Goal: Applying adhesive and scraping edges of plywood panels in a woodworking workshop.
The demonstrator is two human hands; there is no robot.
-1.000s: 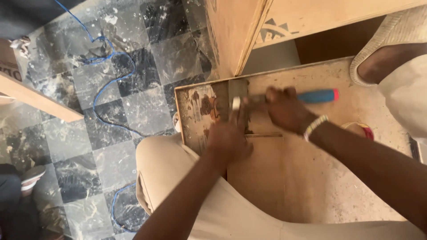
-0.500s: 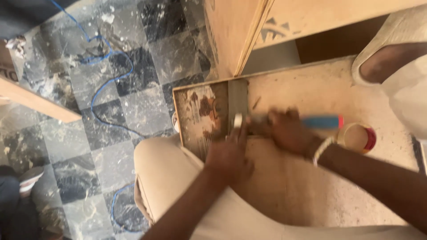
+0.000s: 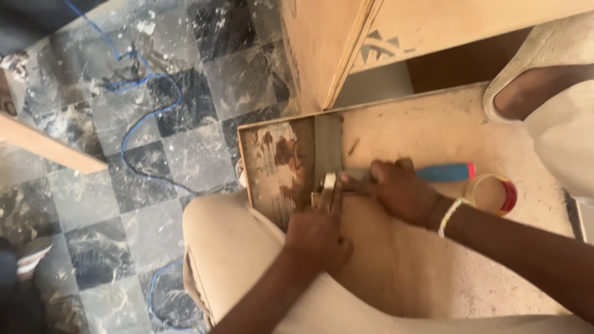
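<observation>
Our right hand (image 3: 402, 192) grips a blue-handled tool (image 3: 442, 172); our left hand (image 3: 318, 232), fingers pressed together, steadies the board (image 3: 427, 278) near its left edge.

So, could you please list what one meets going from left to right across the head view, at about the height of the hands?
Blue cable → stained board end → left hand → right hand → blue tool handle → tape roll.
</observation>
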